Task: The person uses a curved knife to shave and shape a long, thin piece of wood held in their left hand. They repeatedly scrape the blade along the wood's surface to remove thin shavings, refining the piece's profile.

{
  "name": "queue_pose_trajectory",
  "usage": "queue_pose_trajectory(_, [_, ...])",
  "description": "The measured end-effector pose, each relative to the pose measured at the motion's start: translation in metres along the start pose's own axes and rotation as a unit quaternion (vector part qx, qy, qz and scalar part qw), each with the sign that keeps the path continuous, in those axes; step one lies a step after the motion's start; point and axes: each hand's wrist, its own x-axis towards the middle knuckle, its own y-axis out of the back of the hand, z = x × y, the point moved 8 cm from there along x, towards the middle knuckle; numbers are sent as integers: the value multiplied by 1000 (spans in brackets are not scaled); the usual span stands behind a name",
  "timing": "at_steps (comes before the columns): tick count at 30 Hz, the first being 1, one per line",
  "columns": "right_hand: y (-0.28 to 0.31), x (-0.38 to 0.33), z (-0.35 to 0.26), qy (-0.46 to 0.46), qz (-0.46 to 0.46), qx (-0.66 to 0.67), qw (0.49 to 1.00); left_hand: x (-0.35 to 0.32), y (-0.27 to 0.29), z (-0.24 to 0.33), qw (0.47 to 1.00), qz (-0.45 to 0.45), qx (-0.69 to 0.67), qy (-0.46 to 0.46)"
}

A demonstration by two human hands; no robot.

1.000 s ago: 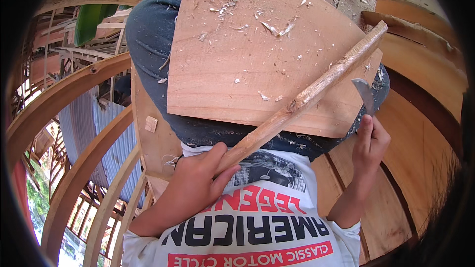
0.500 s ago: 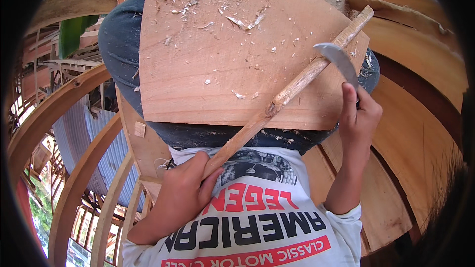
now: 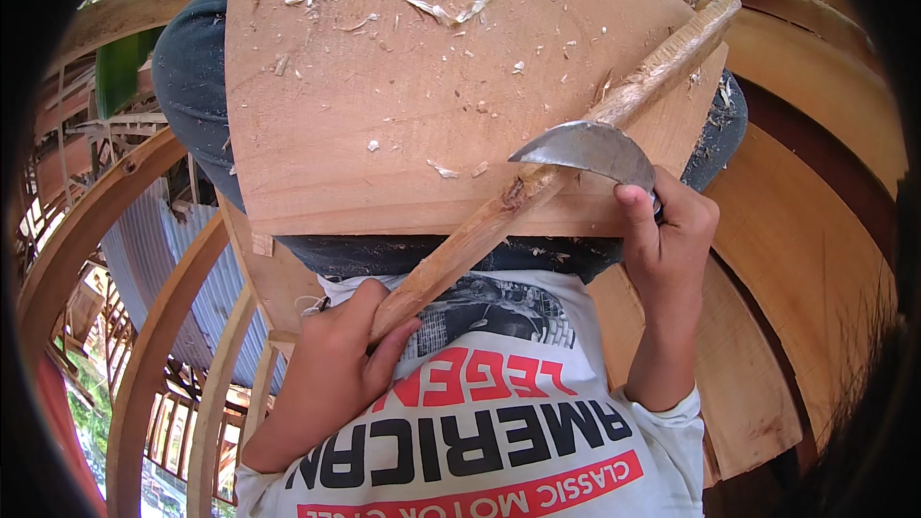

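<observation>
Left hand [image 3: 336, 364] fingers wrapped on the near end of the wooden stick [image 3: 547, 168], which runs diagonally up-right across the board [image 3: 384, 86] on the lap. Right hand [image 3: 667, 230] grips a curved blade [image 3: 585, 149], seemingly touching the stick mid-length.

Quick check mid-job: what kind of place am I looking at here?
Likely an open-air woodworking site: a shaving-strewn wooden board across the lap, the right hand working a curved blade on a wooden stick, curved timber ribs around.

A long, rough wooden stick [image 3: 537, 187] lies slanted across a broad pale plank [image 3: 403, 105], its lower end gripped in the left hand [image 3: 336, 364]. A curved grey metal blade [image 3: 590, 149] rests against the stick's middle, its handle seemingly hidden inside the right hand [image 3: 667, 225]. Shavings [image 3: 446, 10] litter the plank.
</observation>
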Motion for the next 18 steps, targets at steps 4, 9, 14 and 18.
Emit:
queue_pose_trajectory(4, [3, 13, -1, 41, 20, -70, 997, 2, 3, 2, 999, 24, -14, -22])
queue_pose_trajectory(9, [36, 35, 49, -53, 141, -38, 988, 2, 1, 5, 999, 20, -1, -42])
queue_pose_trajectory(14, [86, 37, 111, -144, 155, 3, 977, 0, 6, -9, 1000, -3, -9, -9])
queue_pose_trajectory(18, [32, 6, 35, -59, 67, 42, 995, 8, 5, -5, 1000, -21, -15, 9])
